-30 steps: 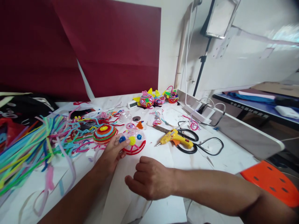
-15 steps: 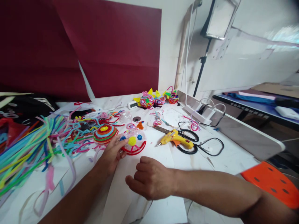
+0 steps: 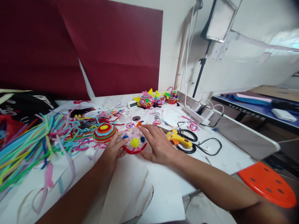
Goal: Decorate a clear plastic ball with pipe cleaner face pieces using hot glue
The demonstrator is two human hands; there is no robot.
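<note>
My left hand (image 3: 113,147) is closed on the left edge of a clear plastic half-ball (image 3: 130,135), its thumb over the front. The half-ball carries a yellow coil (image 3: 135,142), blue dots at either side and a red pipe-cleaner strip along its lower rim. Curved round its right edge is my right hand (image 3: 157,144), fingers at the upper side and thumb near the bottom, seemingly touching it. Left of the hands lies a dome wound with striped pipe cleaners (image 3: 105,133). To the right, a yellow glue gun (image 3: 178,139) rests on black-handled scissors (image 3: 188,148), whose blades my right hand partly hides.
Loose pipe cleaners (image 3: 30,149) cover the table's left side. Several finished colourful ornaments (image 3: 147,99) stand at the back beside a small digital timer (image 3: 132,104). A power strip (image 3: 198,114) with cables lies along the right-hand board. An orange stool (image 3: 267,185) stands lower right.
My right hand has moved up and forward from a loose curl before the half-ball to its right edge, its fingers now extended. My left hand keeps its hold.
</note>
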